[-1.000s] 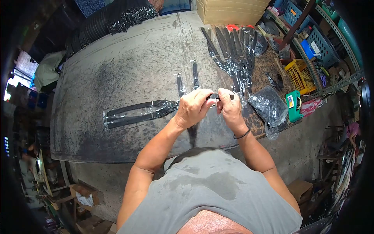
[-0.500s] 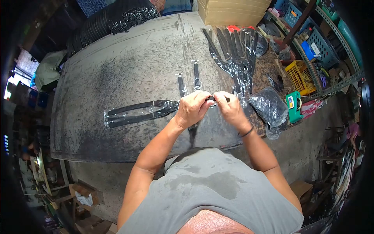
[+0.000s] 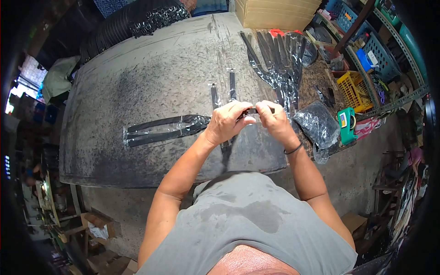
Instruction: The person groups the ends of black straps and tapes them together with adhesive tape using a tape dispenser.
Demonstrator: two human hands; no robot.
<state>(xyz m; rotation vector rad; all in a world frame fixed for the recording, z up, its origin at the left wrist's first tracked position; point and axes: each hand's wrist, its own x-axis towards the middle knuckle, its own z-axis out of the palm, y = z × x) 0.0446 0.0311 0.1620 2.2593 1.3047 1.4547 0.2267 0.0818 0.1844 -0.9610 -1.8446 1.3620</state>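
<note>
My left hand (image 3: pixel 226 123) and my right hand (image 3: pixel 273 120) meet over the near middle of a worn grey table (image 3: pixel 137 91). Between them they pinch a narrow black strip in a clear plastic sleeve (image 3: pixel 250 111); its lower end hangs down below my left hand. Two more sleeved black strips (image 3: pixel 223 94) lie just beyond my fingers. A pair of longer wrapped strips (image 3: pixel 160 130) lies to the left of my left hand.
A fan of several wrapped strips (image 3: pixel 277 59) lies at the far right of the table. A black plastic bag (image 3: pixel 316 123) and a green tape dispenser (image 3: pixel 346 123) sit right of my right hand. A cardboard box (image 3: pixel 275 11) stands at the back; crates fill shelves at right.
Both hands stay on the sleeved strip; the fingers have shifted slightly along it. The view has tipped a little.
</note>
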